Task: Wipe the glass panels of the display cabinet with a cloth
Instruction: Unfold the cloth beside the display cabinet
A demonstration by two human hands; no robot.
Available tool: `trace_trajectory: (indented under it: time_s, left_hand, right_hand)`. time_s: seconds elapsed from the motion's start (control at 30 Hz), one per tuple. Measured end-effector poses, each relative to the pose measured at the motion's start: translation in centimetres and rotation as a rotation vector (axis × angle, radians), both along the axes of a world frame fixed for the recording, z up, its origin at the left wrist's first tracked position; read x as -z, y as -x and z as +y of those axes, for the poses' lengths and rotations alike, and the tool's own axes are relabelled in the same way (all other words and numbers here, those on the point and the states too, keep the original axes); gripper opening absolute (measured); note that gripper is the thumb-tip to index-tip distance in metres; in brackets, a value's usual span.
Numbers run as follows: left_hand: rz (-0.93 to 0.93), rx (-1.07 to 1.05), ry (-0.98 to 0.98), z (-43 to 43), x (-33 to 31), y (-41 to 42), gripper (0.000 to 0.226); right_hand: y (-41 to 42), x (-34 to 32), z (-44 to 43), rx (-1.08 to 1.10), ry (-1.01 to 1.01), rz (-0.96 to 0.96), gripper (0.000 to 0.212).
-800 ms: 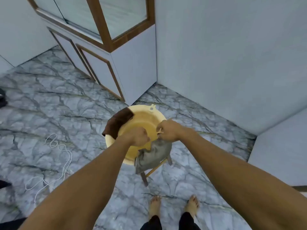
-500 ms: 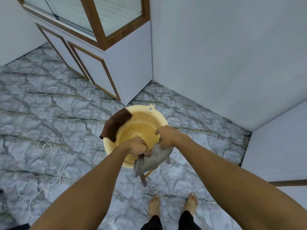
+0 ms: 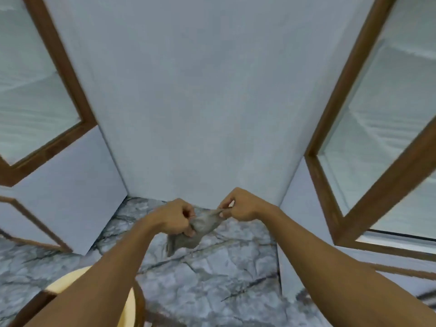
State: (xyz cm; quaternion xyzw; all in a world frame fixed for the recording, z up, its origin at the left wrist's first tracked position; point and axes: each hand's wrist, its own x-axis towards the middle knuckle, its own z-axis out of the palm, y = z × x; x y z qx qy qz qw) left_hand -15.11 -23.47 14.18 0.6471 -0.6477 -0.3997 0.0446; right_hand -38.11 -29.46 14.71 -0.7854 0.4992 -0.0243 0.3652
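One grey cloth [image 3: 200, 228], limp and crumpled, is held between two bare hands in front of a plain pale wall [image 3: 200, 90]. The left hand [image 3: 173, 218] is curled into a fist around one bunched end, while the right hand [image 3: 238, 207] is pinched closed on the opposite corner, so that the fabric is drawn into a short twisted band between them, with a loose fold hanging below. The hands are kept slightly apart, above a grey marble-patterned floor [image 3: 212, 279] crossed by dark veins. Two glass panels are seen, one on the left [image 3: 30, 90] and one on the right [image 3: 387, 128], each flat, faintly streaked and bordered by a brown wooden frame. At the lower left, the rounded rim of one cream-yellow basin [image 3: 59, 283] is partly hidden by the left forearm.
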Motion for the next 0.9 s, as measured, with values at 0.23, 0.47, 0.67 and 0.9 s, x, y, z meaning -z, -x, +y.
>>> trace_trajectory:
  time_s: [0.23,0.47,0.67,0.9]
  left_hand:
    - [0.182,0.118,0.402,-12.9,-8.2,16.4,0.024]
    - [0.262,0.370,0.607,-23.0,-14.3,27.1,0.015]
    - [0.398,0.608,0.677,-31.5,-17.7,31.7,0.009]
    - [0.459,0.657,0.665,-39.0,-19.6,32.7,0.014]
  right_hand:
    - [16.4,-8.4,-5.8,0.437,0.492,-0.006,0.020]
    - [25.8,-14.5,-8.7,0.811,0.690,-0.031,0.024]
    - [27.5,-17.2,-11.6,1.047,0.822,-0.028,0.020]
    - [25.0,-18.6,-16.8,1.284,0.813,-0.015,0.017]
